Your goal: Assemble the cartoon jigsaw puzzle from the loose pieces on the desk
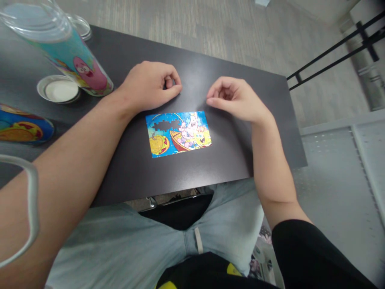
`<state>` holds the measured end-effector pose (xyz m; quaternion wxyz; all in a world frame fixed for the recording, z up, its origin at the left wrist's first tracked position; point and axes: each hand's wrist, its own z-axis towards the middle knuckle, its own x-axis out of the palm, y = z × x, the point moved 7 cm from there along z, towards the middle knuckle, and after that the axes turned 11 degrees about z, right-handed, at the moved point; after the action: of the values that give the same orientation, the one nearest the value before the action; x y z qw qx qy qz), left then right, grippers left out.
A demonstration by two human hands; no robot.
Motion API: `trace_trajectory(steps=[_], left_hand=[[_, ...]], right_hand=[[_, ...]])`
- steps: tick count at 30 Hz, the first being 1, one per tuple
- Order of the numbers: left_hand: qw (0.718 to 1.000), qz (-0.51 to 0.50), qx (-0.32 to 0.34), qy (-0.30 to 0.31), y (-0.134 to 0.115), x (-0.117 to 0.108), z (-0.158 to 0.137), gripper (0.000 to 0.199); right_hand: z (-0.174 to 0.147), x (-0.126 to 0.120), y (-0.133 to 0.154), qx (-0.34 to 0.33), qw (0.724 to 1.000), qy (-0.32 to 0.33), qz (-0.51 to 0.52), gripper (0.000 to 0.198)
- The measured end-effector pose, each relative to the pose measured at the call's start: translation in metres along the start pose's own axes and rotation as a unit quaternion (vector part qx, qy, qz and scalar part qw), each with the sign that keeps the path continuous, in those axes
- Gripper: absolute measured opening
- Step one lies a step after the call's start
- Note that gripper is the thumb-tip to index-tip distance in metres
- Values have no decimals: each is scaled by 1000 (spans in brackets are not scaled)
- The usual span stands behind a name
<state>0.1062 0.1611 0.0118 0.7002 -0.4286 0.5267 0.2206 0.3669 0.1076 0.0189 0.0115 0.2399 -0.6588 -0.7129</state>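
A small cartoon jigsaw puzzle [189, 138] lies flat on the dark table, mostly assembled. A gap of several pieces shows the table through its upper left part. Just above the puzzle's top left side rests my left hand [153, 86], its fingers curled in toward the thumb. My right hand [236, 98] is beyond the puzzle's top right corner, with thumb and index finger drawn together. Whether either hand has a small piece between its fingers is hidden.
At the left stands a clear-topped cartoon canister [87, 72], with a round metal lid [58, 89] beside it and another lid [80, 27] behind. A blue can [25, 125] lies farther left. The dark table [192, 172] ends close to my lap; a white cable [33, 200] crosses my left forearm.
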Motion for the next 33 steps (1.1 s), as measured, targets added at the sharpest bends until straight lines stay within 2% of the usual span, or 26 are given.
trace_trajectory(steps=[3,6,8,10,13,16,22,27,30,33], left_hand=[[1000,4,-5,-5,2,0,1,54],[1000,7,-6,-11,5,1,2,55],[1000,0,-1,-15,6,0,3,54],[1000,-4,-2,-17,7,-1,4,53],[1000,7,2,-16,7,-2,5,54],[1000,7,8,-17,8,-2,6,53],[1000,8,11,-13,8,-2,6,52],[1000,2,7,-11,4,-1,4,50],[1000,-11,3,-10,3,0,3,47],[1000,-16,1,-9,2,0,1,47]], right_hand=[[-3,-54,-9,-43,987,-142,-57,47],[-11,-102,-23,-47,959,-237,-148,30],[-17,-123,-31,-34,944,-266,-191,20],[-21,-132,-37,-8,942,-263,-209,17],[-22,-128,-44,36,953,-222,-201,29],[-18,-114,-43,37,965,-184,-183,41],[-4,-88,-41,25,976,-146,-158,45],[-1,-82,-54,61,989,-117,-73,54],[1,-77,-52,44,993,-110,-15,58],[3,-59,-38,16,995,-94,24,56]])
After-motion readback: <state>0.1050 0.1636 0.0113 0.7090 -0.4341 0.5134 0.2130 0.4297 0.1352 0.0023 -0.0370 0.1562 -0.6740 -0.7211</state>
